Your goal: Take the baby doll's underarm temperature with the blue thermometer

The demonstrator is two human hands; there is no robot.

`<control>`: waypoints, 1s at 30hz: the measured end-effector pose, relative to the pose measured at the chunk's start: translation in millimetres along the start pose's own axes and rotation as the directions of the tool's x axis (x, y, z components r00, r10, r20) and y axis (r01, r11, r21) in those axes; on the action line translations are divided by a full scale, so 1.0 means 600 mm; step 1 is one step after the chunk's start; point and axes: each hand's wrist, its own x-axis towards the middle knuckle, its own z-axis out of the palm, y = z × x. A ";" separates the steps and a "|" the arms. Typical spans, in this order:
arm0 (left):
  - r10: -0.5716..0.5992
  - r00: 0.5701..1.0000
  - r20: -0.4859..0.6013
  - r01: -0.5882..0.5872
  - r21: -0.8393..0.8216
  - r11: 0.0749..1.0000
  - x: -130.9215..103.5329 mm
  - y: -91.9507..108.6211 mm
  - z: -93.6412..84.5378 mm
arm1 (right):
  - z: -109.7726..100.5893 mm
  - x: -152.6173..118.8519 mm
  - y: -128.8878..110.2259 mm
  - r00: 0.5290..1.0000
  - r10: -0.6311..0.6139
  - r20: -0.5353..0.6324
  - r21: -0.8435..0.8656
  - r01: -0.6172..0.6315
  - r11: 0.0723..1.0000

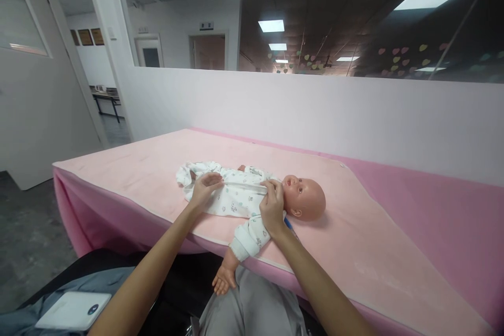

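Note:
A baby doll [309, 197] lies on its back on the pink-covered table, head to the right. It wears a white patterned baby romper [236, 202] with a long strip running along the front. My left hand [207, 190] is closed on the romper at the lower end of this strip. Near the doll's neck, my right hand [272, 205] pinches the upper end, so the strip is stretched between both hands. The doll's near arm [225, 273] hangs over the table edge towards my lap. Something small and blue [289, 224] shows beside my right wrist, partly hidden.
A pale pink cloth [374, 252] covers the table, over a darker pink one [444, 215]. Behind it stands a white wall [315, 115] with a window above. At lower left, a white phone [74, 311] lies on grey fabric. A door [39, 89] is at far left.

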 end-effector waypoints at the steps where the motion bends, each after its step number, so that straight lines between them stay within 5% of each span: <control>1: -0.016 1.000 -0.015 0.015 -0.029 0.999 0.002 -0.001 -0.002 | 0.000 0.000 0.000 1.000 -0.003 -0.004 0.002 0.003 1.000; 12: 0.001 0.980 0.200 -0.018 0.080 0.997 -0.007 0.010 -0.003 | -0.007 0.003 -0.006 0.998 0.055 0.004 0.052 -0.056 0.997; 20: -0.094 0.991 0.095 0.102 -0.082 0.991 -0.001 0.013 -0.008 | -0.002 0.000 -0.006 0.997 0.060 0.039 -0.006 -0.060 0.998; 30: -0.103 0.994 0.025 0.106 -0.129 0.986 0.001 0.009 -0.003 | -0.001 -0.002 -0.010 0.992 0.076 0.100 -0.067 -0.070 0.995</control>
